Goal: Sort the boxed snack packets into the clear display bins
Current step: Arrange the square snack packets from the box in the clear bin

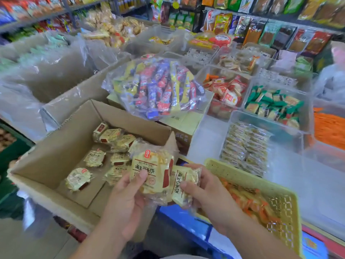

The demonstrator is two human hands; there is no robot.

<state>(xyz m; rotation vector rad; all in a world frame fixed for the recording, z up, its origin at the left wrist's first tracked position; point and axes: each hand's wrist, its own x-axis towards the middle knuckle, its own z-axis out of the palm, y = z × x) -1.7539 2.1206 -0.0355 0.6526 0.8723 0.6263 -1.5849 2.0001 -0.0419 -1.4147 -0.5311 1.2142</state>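
While two cream-and-red snack packets are held over the near right corner of the cardboard box (56, 150), neither is yet in a bin. The larger packet (151, 171) is pinched upright in the left grip (127, 200), with the thumb pressed on its printed face. Clear wrapping is bunched beneath it, and whether a further packet is caught there cannot be told. The smaller packet (183, 184) is clasped in the right grip (207, 199), with fingers curled round its edges and its long axis running near to far. The two packets touch edge to edge between the grips.

The coming move is judged to turn on one relation. The clear bin (283, 141), where stacked pale packets (246, 148) of seemingly the same kind are set in rows, lies far and right of both grips, beyond the yellow basket (242, 176). The right grip is the nearer, so its packet is likely to be carried across first and turned to match the rows.

To the left, several loose packets (95, 157) lie on the box floor, so the sorting is judged unfinished. Farther off, a bag of mixed sweets (156, 88) is seen resting on a carton.
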